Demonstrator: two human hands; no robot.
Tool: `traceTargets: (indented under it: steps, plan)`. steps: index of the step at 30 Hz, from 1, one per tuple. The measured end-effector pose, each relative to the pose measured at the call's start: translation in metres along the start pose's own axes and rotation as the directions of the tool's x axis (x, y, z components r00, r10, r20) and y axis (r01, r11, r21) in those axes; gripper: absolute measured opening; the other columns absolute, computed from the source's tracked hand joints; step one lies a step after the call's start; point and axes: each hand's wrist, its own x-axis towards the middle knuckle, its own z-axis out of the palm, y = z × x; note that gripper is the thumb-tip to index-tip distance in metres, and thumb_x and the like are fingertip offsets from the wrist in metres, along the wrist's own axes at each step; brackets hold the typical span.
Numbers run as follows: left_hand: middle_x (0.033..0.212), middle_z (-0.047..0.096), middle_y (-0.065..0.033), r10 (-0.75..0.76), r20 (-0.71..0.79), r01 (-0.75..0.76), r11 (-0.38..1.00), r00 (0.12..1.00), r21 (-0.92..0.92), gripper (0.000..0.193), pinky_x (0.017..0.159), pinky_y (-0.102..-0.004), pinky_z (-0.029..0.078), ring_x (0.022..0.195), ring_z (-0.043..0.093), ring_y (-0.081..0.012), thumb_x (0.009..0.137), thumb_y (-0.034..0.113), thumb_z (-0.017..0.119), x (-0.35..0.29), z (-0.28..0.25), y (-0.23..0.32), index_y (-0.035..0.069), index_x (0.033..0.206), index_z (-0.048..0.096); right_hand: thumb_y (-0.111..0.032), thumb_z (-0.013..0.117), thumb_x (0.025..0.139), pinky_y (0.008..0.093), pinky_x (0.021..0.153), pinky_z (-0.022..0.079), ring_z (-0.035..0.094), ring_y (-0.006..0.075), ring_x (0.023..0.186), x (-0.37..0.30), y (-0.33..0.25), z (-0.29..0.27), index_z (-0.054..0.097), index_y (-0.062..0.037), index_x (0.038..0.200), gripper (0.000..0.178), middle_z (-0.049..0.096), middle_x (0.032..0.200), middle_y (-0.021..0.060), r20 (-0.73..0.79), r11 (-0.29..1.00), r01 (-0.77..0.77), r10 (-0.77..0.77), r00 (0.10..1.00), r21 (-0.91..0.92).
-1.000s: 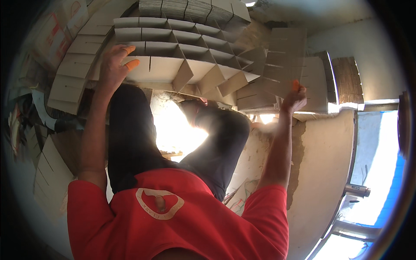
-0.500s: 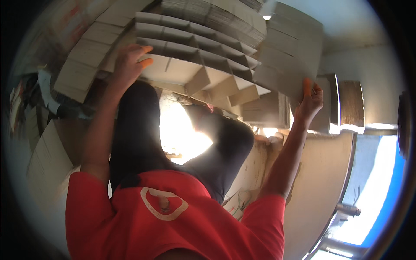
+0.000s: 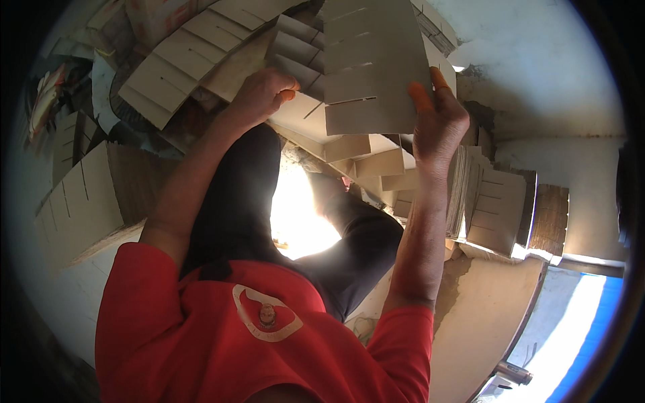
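A flat grey-brown cardboard sheet (image 3: 373, 67) with a row of parallel slots is in my right hand (image 3: 440, 127). My orange-covered fingertips pinch it at its right edge. It stands over a grid of interlocked cardboard dividers (image 3: 295, 54) in front of me and hides much of the grid's middle and right. My left hand (image 3: 262, 101), also with orange finger covers, is closed on the near left edge of that grid. Below the held sheet, several divider ends (image 3: 379, 164) jut out toward my knees.
A long row of slotted cardboard sheets (image 3: 168, 77) lies at the back left. Stacks of cardboard stand at the left (image 3: 87, 195) and at the right (image 3: 497, 208) near the wall (image 3: 557, 101). My bent legs (image 3: 232, 201) are right below the grid.
My right hand has brought the cardboard sheet leftward over the divider grid. The left hand stays at the grid's near left edge. The whole view has shifted somewhat.
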Motion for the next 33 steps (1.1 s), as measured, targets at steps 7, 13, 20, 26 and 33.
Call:
traceTargets:
  steps: [7, 13, 20, 26, 33]
  plan:
    - [0.085, 0.066, -0.017, -0.024, 0.008, 0.024, 0.999, 1.0, -0.029, 0.013, 0.068, -0.0356, 0.051, 0.08, 0.065, -0.0296, 0.077, 0.001, 0.069, 0.002, 0.001, 0.001, -0.002, 0.09, 0.067, 0.001, 0.068, 0.079, 0.0281, 0.071, 0.051, 0.069, 0.02, 0.08, -0.003, -0.012, 0.017, 0.064, 0.0051, 0.111, 0.032, 0.067, 0.103, 0.0219, -0.006, 0.992, 0.064, -0.065, 0.998, -0.108]
    - [0.083, 0.066, -0.0166, -0.042, -0.012, 0.041, 0.997, 0.999, -0.061, 0.011, 0.067, -0.0354, 0.05, 0.078, 0.065, -0.029, 0.077, 0.001, 0.069, 0.001, 0.003, -0.004, -0.002, 0.088, 0.066, -0.004, 0.07, 0.081, 0.0265, 0.073, 0.05, 0.067, 0.0156, 0.083, -0.002, -0.009, 0.021, 0.062, 0.0051, 0.115, 0.036, 0.069, 0.1, 0.0203, 0.022, 0.988, 0.091, -0.089, 0.996, -0.126]
    - [0.081, 0.065, -0.0159, -0.013, 0.003, 0.014, 0.998, 1.0, -0.057, 0.012, 0.066, -0.0352, 0.05, 0.075, 0.064, -0.0285, 0.078, 0.004, 0.068, 0.004, 0.002, -0.004, -0.001, 0.088, 0.067, -0.009, 0.068, 0.084, 0.0241, 0.062, 0.046, 0.052, 0.0074, 0.061, -0.009, -0.014, 0.032, 0.062, 0.0029, 0.117, 0.037, 0.065, 0.073, 0.009, 0.054, 0.973, 0.078, -0.068, 0.996, -0.219]
    - [0.08, 0.066, -0.0136, -0.045, 0.016, 0.045, 0.998, 0.999, -0.052, 0.011, 0.068, -0.0392, 0.049, 0.079, 0.063, -0.0296, 0.078, 0.005, 0.064, 0.005, -0.001, -0.001, 0.001, 0.088, 0.066, -0.007, 0.058, 0.087, 0.0254, 0.041, 0.044, 0.054, 0.0075, 0.051, -0.018, -0.01, 0.047, 0.06, -0.0016, 0.122, 0.035, 0.061, 0.064, 0.0031, 0.358, 0.982, -0.145, 0.094, 0.929, 0.118]
    - [0.08, 0.067, -0.0133, -0.025, 0.027, 0.026, 0.998, 0.999, -0.056, 0.01, 0.068, -0.0392, 0.049, 0.079, 0.063, -0.0292, 0.079, 0.005, 0.063, 0.009, 0.0, -0.002, 0.001, 0.088, 0.066, 0.0, 0.056, 0.085, 0.03, 0.038, 0.042, 0.052, 0.0182, 0.045, -0.023, -0.007, 0.069, 0.054, -0.0007, 0.114, 0.029, 0.058, 0.063, 0.0097, 0.495, 0.99, -0.068, -0.003, 0.869, 0.126]
